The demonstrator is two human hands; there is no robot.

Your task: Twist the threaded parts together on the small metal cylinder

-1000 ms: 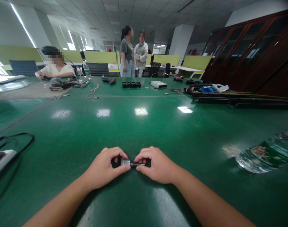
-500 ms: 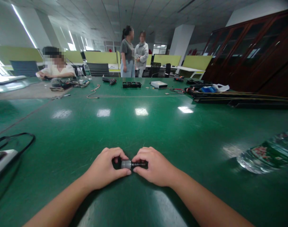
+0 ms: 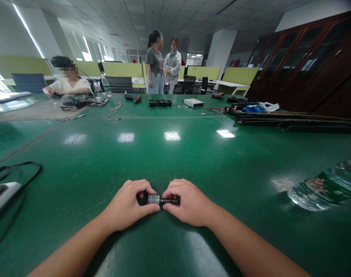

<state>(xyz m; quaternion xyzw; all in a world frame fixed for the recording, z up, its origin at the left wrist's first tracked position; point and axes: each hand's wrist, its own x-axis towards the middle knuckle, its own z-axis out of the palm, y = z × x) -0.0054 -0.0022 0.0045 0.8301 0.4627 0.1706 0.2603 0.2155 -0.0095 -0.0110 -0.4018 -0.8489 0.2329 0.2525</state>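
Note:
A small metal part, a silver cylinder (image 3: pixel 153 199) with a dark ribbed shaft (image 3: pixel 169 201) on its right, lies level between my hands, low in the middle of the view. My left hand (image 3: pixel 133 201) grips the cylinder end between thumb and fingers. From the other side, my right hand (image 3: pixel 187 201) has thumb and fingers closed round the shaft. The two thumb tips nearly meet below the part. Both hands are at the green table (image 3: pixel 169 161), and the outer ends of the part are partly hidden by my fingers.
At the right lies a clear water bottle (image 3: pixel 325 188). A white device (image 3: pixel 5 196) with a black cable (image 3: pixel 34 165) is at the left. Farther back are a drill (image 3: pixel 133 99), a black tray (image 3: pixel 160 103), a white box (image 3: pixel 193 102) and long black bars (image 3: pixel 279 122). A seated person and two standing people are beyond.

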